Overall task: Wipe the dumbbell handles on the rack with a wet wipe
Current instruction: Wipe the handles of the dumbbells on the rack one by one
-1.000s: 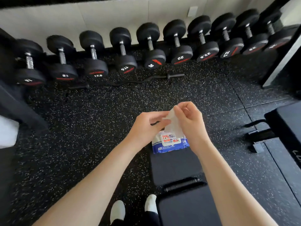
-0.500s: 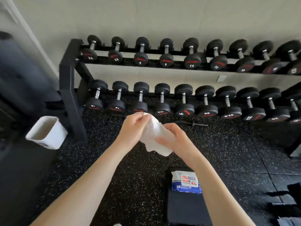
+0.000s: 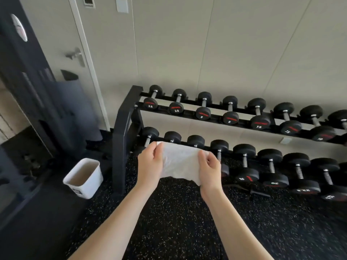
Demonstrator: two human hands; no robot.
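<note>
A: What was the biggest thing in front of the hands?

B: The two-tier rack [image 3: 124, 117], standing beyond the fingers, its dark end post off to their left. Dumbbells [image 3: 260, 117] filled both tiers. The upper row sat above and past the fingers; the lower row ran behind them and away to their right.

A: And nearer the floor?

B: A white bin [image 3: 84, 178] stood on the speckled floor [image 3: 178, 222], left of the left hand [image 3: 150, 168] and well apart from it.

A: The wipe itself?

B: The wet wipe [image 3: 181, 162] was stretched flat between both hands, in the air before the lower row, touching no handle. The left fingers [image 3: 157, 148] were curled, pinching its top left corner. The right hand [image 3: 209, 168] gripped the right edge, fingers [image 3: 208, 158] folded over the sheet.

A: So wiping had not begun?

B: I judged not; the sheet looked spread ready for the first handle.

A: What could have gone wrong from there?

B: A few things, I thought. The handles were short and recessed between the heads, so a wide flat sheet might have rubbed the rubber heads and skipped the metal. Wrapped loosely with one hand, it could have bunched or slipped off. The knurled grip might have snagged and torn thin wet material. And with so many dumbbells, one wipe could have dried out before the rows were finished.
</note>
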